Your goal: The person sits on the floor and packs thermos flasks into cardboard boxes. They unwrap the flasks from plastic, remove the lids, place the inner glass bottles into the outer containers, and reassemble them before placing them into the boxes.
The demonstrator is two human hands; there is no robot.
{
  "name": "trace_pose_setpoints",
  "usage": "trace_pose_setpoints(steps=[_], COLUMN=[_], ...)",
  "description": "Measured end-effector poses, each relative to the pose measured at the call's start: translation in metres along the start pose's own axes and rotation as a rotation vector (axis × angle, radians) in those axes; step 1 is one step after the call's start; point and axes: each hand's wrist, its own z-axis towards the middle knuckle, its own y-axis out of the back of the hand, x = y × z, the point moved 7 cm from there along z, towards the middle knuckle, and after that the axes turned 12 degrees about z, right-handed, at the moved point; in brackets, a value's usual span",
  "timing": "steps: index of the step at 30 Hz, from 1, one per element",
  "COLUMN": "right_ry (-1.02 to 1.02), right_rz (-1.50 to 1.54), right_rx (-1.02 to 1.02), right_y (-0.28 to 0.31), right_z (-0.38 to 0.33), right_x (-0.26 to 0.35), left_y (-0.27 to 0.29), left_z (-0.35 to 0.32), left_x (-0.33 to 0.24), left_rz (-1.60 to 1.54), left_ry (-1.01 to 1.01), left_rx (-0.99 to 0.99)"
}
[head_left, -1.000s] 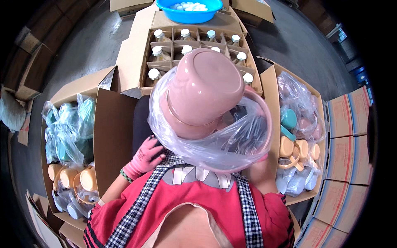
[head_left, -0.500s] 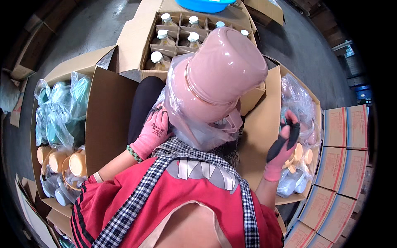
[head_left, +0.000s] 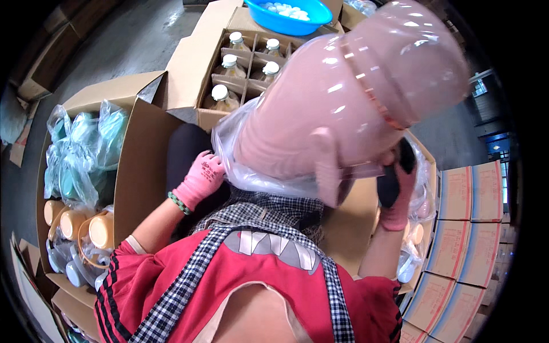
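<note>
A big pink vessel (head_left: pixel 320 108) slants across the space between the person's 2 hands, its wide end low toward the left hand (head_left: pixel 199 180) and its narrower end rising to the upper right, above and beyond the right hand (head_left: pixel 399 183). A clear plastic bag (head_left: pixel 269 183) gathers around the wide end, and a coppery band (head_left: pixel 372 97) rings the body farther up. The left hand, in a pink glove, has its fingertips at the bag's left edge; whether they pinch the film cannot be told. The right hand, its glove pink with black fingers, is up against the vessel's lower right side near the band, fingers bent; the contact is partly hidden, so how firmly it grasps cannot be told. A pink handle (head_left: pixel 327 171) hangs from the underside of the vessel, between the 2 hands and nearer the right. Just below the vessel lies the checked apron (head_left: pixel 274 211) on the person's lap. Beyond it stands a divided carton (head_left: pixel 213 118) with 5 white-capped bottles (head_left: pixel 231 67) in view, and a blue basin (head_left: pixel 289 26) sits behind that. The left carton (head_left: pixel 146 160) holds bagged teal items (head_left: pixel 80 154) and 3 visible orange vessels (head_left: pixel 72 224).
</note>
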Motion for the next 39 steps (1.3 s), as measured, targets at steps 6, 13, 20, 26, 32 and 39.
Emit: trace_pose_setpoints(steps=[6, 13, 20, 26, 32, 39], right_ry=[0.136, 0.326, 0.257, 0.253, 0.215, 0.365], right_rz=[0.070, -0.157, -0.737, -1.126, -1.230, -1.180], right_rx=[-0.043, -0.180, 0.044, 0.629, 0.923, 1.051], right_y=[0.013, 0.011, -0.015, -0.105, -0.139, -0.145], right_z=[0.038, 0.035, -0.006, -0.008, -0.032, -0.044], right_x=[0.048, 0.085, 0.047, 0.006, -0.014, -0.022], left_y=[0.050, 0.034, 0.030, 0.151, 0.051, 0.069], left_z=[0.032, -0.034, -0.122, -0.103, -0.027, -0.034], left_x=[0.125, 0.238, 0.168, 0.084, -0.004, -0.040], left_rz=[0.226, 0.333, 0.117, -0.583, -2.105, -1.984], left_ry=[0.143, 0.324, 0.317, 0.561, 0.388, 0.247], left_rx=[-0.288, 0.064, 0.443, -0.600, -0.057, 0.065])
